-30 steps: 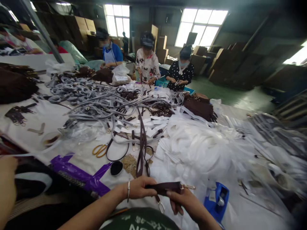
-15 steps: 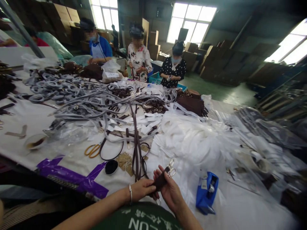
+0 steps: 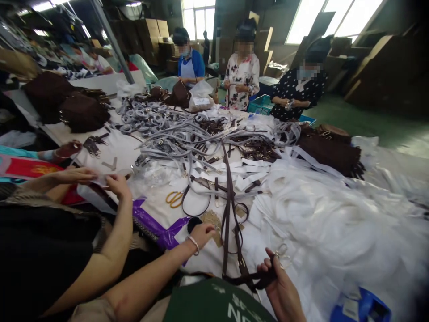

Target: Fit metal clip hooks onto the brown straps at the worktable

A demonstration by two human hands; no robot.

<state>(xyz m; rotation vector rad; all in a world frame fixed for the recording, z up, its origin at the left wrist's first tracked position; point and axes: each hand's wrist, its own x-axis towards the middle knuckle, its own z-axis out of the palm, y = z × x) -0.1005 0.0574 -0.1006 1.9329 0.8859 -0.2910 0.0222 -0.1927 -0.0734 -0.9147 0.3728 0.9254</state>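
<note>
My right hand [image 3: 281, 288] is closed round the folded end of a dark brown strap [image 3: 229, 210] with a metal clasp [image 3: 281, 252] near my fingers. The strap runs away from me up the white table [image 3: 140, 152]. My left hand [image 3: 203, 233] reaches forward, fingers curled, over a tan paper tag [image 3: 212, 220] and a black round object [image 3: 192, 222]; what it holds, if anything, is hidden.
A person at my left works with both hands [image 3: 97, 179] near a purple tape strip [image 3: 157, 226]. Orange scissors [image 3: 174, 198], grey strap piles [image 3: 161, 129], white wrapping heaps [image 3: 318, 214], brown bags [image 3: 326, 150] and a blue tape dispenser [image 3: 363, 308] lie about. Three people stand across the table.
My left hand has let go of the strap and reached forward to the tags. My right hand keeps the strap end. The view swung left, bringing the neighbour's arms in.
</note>
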